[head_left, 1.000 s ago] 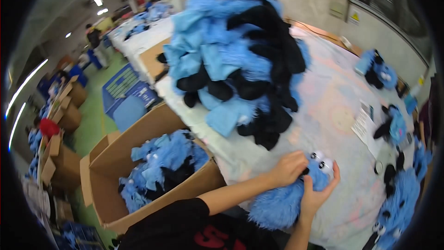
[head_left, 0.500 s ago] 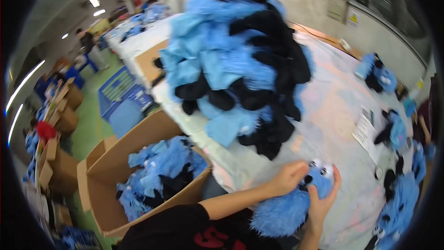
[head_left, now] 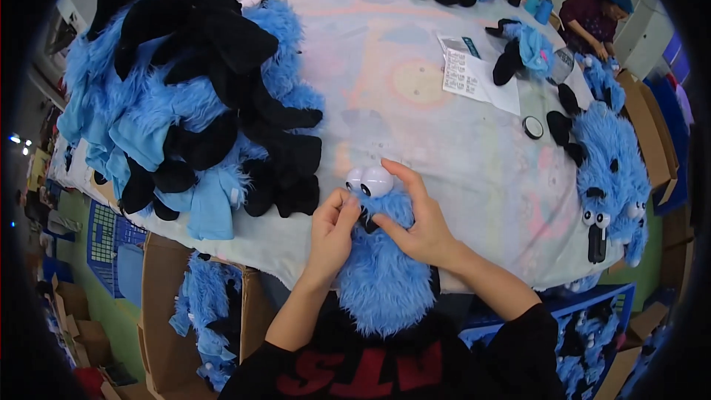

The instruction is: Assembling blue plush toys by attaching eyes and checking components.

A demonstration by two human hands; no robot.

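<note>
Hands [head_left: 333, 233] [head_left: 426, 230] hold blue plush [head_left: 386, 278] across the table edge [head_left: 283, 270], broad cloth [head_left: 459, 155] ahead.

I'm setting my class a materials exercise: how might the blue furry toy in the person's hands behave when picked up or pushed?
The blue furry toy would probably give when pushed, judging by its shaggy fur. Its white eyes look smooth and glossy, so likely harder and slipperier. Its elongated body seems unlikely to roll far.
</note>
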